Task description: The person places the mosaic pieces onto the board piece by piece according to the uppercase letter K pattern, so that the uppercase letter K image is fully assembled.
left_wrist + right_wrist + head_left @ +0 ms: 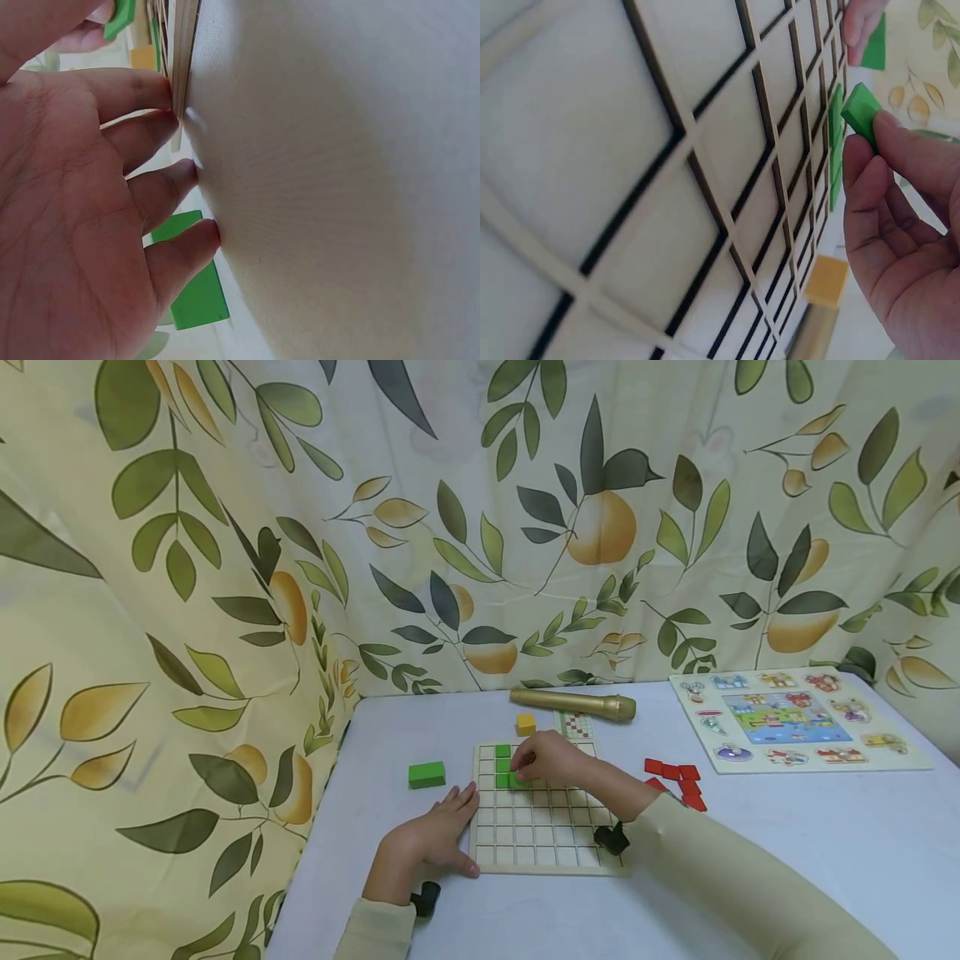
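Note:
A pale wooden grid board (542, 837) lies on the table, with several green tiles (502, 766) set in squares near its upper left. My right hand (551, 758) is over those tiles. In the right wrist view its thumb and index finger pinch a small green tile (862, 111), held tilted close to the board. My left hand (437, 832) rests at the board's left edge, fingers spread and touching the table and the frame; in the left wrist view its palm and fingertips show. Beyond its fingers sits a green block (427, 775).
Behind the board are a yellow block (526, 724), a gold microphone-shaped object (573, 703) and a patterned card (577, 725). Several red tiles (688, 786) lie right of the board, near my right forearm. A picture puzzle board (798, 756) occupies the back right. A patterned curtain (540, 610) hangs behind the table.

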The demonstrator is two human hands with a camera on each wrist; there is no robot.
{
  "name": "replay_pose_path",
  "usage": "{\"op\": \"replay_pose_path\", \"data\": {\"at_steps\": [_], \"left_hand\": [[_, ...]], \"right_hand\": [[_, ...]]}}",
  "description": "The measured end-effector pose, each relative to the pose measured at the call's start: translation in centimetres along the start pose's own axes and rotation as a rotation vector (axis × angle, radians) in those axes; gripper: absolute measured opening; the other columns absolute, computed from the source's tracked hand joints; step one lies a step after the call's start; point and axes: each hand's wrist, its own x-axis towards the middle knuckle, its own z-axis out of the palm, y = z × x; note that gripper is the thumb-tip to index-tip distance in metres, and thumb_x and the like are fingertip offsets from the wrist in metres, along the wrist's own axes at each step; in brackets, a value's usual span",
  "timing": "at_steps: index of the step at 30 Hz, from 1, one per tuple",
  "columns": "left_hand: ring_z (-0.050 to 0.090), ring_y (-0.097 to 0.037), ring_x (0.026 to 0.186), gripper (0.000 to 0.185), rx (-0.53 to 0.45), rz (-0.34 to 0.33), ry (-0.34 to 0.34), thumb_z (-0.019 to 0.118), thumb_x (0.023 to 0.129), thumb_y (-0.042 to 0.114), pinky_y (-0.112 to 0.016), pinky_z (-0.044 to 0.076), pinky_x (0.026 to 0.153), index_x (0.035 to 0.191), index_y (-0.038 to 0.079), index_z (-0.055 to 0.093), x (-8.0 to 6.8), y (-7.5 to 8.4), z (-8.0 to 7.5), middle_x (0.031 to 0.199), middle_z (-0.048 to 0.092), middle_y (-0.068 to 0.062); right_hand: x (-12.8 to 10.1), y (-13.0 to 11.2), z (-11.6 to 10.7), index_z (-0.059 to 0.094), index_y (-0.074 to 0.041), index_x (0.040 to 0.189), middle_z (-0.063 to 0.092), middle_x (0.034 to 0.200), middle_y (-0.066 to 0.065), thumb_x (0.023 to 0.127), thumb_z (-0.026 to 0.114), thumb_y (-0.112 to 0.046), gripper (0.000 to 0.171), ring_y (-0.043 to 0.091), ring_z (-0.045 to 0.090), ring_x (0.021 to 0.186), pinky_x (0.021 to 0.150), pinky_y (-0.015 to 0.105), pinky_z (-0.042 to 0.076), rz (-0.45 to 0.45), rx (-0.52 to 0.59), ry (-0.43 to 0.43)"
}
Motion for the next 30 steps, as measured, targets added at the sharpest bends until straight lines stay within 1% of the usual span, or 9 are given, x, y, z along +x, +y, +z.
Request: {"op": "replay_pose_path", "data": {"at_steps": [3, 7, 10, 18, 22, 27, 30], "left_hand": [[0.006, -0.025, 0.155, 0.114, 0.004, 0.005, -0.003, 0.092, 0.071, 0.038, -0.049, 0.020, 0.121, 0.160, 0.010, 0.026, 0.1, -0.1, 0.0, 0.169, 0.012, -0.001], [0.006, -0.025, 0.155, 0.115, 0.011, 0.011, -0.006, 0.091, 0.071, 0.039, -0.049, 0.020, 0.121, 0.160, 0.010, 0.025, 0.2, -0.3, 0.1, 0.169, 0.011, 0.000], [0.006, -0.024, 0.155, 0.115, 0.015, 0.010, -0.008, 0.091, 0.072, 0.039, -0.049, 0.020, 0.121, 0.161, 0.011, 0.024, 0.2, -0.3, 0.1, 0.169, 0.010, 0.000], [0.006, -0.024, 0.155, 0.114, 0.017, 0.004, -0.015, 0.090, 0.073, 0.039, -0.049, 0.020, 0.121, 0.161, 0.011, 0.024, 0.1, -0.1, -0.1, 0.169, 0.010, 0.000], [0.006, -0.025, 0.155, 0.114, 0.022, 0.001, -0.013, 0.091, 0.072, 0.039, -0.049, 0.021, 0.121, 0.161, 0.011, 0.025, 0.1, -0.1, -0.1, 0.169, 0.011, 0.000], [0.006, -0.024, 0.155, 0.114, 0.026, -0.002, -0.016, 0.090, 0.073, 0.038, -0.048, 0.021, 0.121, 0.161, 0.011, 0.024, 0.2, -0.2, 0.0, 0.169, 0.011, 0.000], [0.006, -0.025, 0.155, 0.114, 0.027, -0.001, -0.018, 0.091, 0.073, 0.038, -0.048, 0.020, 0.121, 0.161, 0.010, 0.024, 0.2, -0.2, 0.0, 0.169, 0.011, 0.000]], "right_hand": [[0.2, -0.2, 0.5, 0.078, -0.008, 0.092, 0.069, 0.081, -0.008, 0.087, 0.078, -0.005, 0.006, 0.008, 0.062, 0.076, 0.071, 0.028, 0.053, -0.003, -0.002, -0.015], [0.4, -0.4, 1.2, 0.078, -0.009, 0.090, 0.070, 0.081, -0.008, 0.086, 0.080, -0.007, 0.005, 0.006, 0.061, 0.076, 0.071, 0.027, 0.053, -0.028, -0.037, -0.022], [0.6, -0.6, 1.5, 0.078, -0.008, 0.091, 0.070, 0.082, -0.007, 0.085, 0.080, -0.007, 0.006, 0.005, 0.061, 0.076, 0.072, 0.026, 0.053, -0.039, -0.053, -0.028], [0.7, -1.0, 2.4, 0.077, -0.008, 0.091, 0.070, 0.082, -0.006, 0.086, 0.079, -0.006, 0.005, 0.007, 0.061, 0.078, 0.073, 0.027, 0.053, -0.010, -0.017, -0.060], [0.8, -1.1, 2.8, 0.078, -0.010, 0.090, 0.070, 0.082, -0.007, 0.087, 0.079, -0.007, 0.005, 0.007, 0.061, 0.078, 0.074, 0.028, 0.053, 0.018, -0.029, -0.061], [0.7, -1.3, 3.0, 0.078, -0.009, 0.090, 0.070, 0.082, -0.006, 0.087, 0.078, -0.006, 0.005, 0.008, 0.060, 0.078, 0.073, 0.028, 0.053, 0.011, -0.051, -0.051], [0.6, -1.3, 3.1, 0.077, -0.008, 0.087, 0.069, 0.079, -0.006, 0.086, 0.079, -0.005, 0.004, 0.008, 0.058, 0.076, 0.072, 0.028, 0.052, -0.007, -0.066, -0.040]]}}
